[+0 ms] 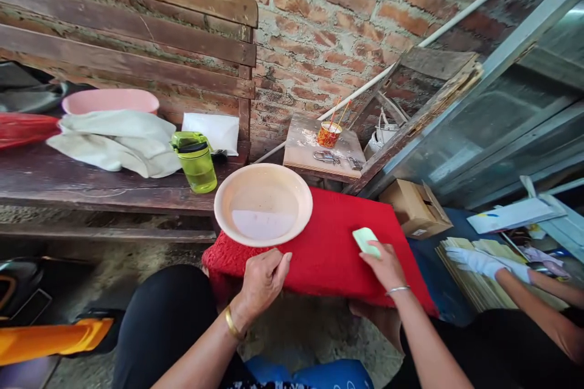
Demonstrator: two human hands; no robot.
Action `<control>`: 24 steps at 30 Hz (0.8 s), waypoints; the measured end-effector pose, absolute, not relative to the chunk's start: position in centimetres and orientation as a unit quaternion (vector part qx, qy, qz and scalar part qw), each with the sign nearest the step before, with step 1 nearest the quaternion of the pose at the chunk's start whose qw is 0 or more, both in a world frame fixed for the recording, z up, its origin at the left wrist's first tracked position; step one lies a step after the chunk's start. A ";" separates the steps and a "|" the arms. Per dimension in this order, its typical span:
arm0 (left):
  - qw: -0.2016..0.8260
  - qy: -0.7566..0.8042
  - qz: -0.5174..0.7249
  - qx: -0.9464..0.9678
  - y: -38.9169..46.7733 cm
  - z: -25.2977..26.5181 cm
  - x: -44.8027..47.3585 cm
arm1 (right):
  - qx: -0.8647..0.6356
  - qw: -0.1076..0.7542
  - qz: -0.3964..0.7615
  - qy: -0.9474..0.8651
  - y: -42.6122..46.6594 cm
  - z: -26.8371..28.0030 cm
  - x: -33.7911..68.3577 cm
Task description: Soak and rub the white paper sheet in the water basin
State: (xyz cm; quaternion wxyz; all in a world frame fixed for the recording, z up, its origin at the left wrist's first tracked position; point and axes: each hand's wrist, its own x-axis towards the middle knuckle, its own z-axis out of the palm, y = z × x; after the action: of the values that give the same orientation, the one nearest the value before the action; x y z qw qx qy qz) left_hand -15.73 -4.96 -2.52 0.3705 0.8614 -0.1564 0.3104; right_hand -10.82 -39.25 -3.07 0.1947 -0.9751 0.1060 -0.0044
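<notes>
My left hand (265, 279), with a gold bangle at the wrist, is curled into a loose fist with the thumb sticking out. It hovers just in front of a cream plastic basin (224, 219) that holds some water; nothing shows in its fingers. My right hand (387, 264) has its fingers around a pale green block with rounded corners (365, 237); its exact kind I cannot make out. That block is over a red cloth (333, 219) covering a low table, right of the basin, and its lower end is hidden by the fingers.
A green water bottle (198, 164) and white cloth (121, 143) sit on the bench at left. Behind the basin, a small table (298, 140) bears a patterned cup (328, 135). Another person's gloved hands (479, 262) are over slats (490, 298) at right, near a cardboard box (413, 209).
</notes>
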 end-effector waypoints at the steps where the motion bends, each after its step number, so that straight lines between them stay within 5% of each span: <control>1: 0.364 -0.156 0.308 0.865 -5.0 -2.6 -15.7 | -0.972 0.183 -0.010 0.146 -42.1 -2.5 -11.2; 7: 0.243 -0.187 0.249 0.919 -5.4 -3.9 -15.0 | -0.927 0.110 -0.025 0.358 -51.8 -1.0 -13.2; 17: 0.147 -0.225 0.231 0.935 -6.0 -8.9 -13.2 | -0.973 0.222 -0.045 0.038 -37.5 -5.9 -8.0; 24: 0.169 -0.211 0.241 0.932 -5.8 -9.7 -13.4 | -0.970 0.224 -0.054 0.082 -46.8 -4.8 -9.4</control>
State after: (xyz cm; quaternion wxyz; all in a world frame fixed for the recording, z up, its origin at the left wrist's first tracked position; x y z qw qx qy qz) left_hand -13.43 -5.82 -9.72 0.1688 0.9321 -0.2107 0.2415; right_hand -9.37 -46.82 -4.76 0.2243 -0.9696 0.0822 -0.0535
